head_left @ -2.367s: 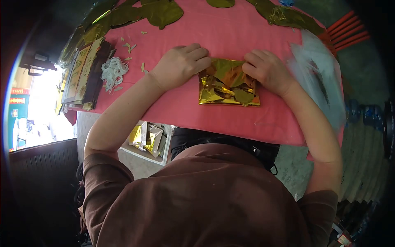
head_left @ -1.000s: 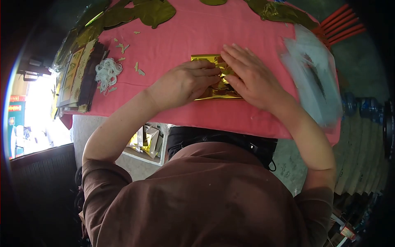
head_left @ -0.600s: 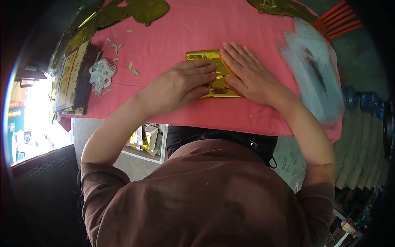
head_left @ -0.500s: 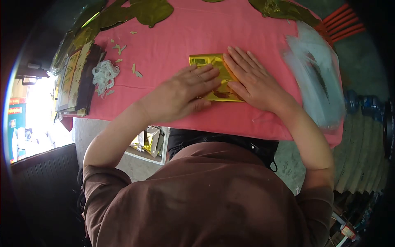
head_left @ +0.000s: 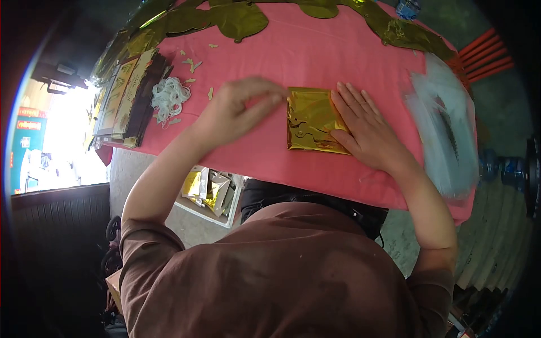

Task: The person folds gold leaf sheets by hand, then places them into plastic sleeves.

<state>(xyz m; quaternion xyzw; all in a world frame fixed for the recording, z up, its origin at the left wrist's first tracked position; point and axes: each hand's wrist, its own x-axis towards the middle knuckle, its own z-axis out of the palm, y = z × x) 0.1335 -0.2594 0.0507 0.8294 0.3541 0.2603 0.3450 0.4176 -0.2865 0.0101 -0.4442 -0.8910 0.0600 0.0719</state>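
Gold foil (head_left: 311,119) sits flat on the pink cloth (head_left: 315,56), right in front of me, a little to my right of centre and closer to the near edge than the far one. It is folded down to a nearly square packet; if it has a long axis, it runs away from me, near edge to far, with the straight left side pointing that way too. My right hand (head_left: 366,132) is on it, palm down, fingers spread wide and flat over the packet's right edge, holding nothing, just pressing. That hand is the nearer one, touching. My left hand (head_left: 236,107) is off to the left of the packet, lifted and blurred, fingers drawn together and pointing at the packet's far-left corner; whether they pinch the corner or hang just beside it, I cannot tell. So the foil lies to the right of my left hand and under the fingers of my right. Further left, a heap of white loops (head_left: 169,97), then a stack of cards (head_left: 127,98) at the cloth's edge. Clear bags (head_left: 445,129) lie to my right, and gold balloons (head_left: 236,17) line the far edge.
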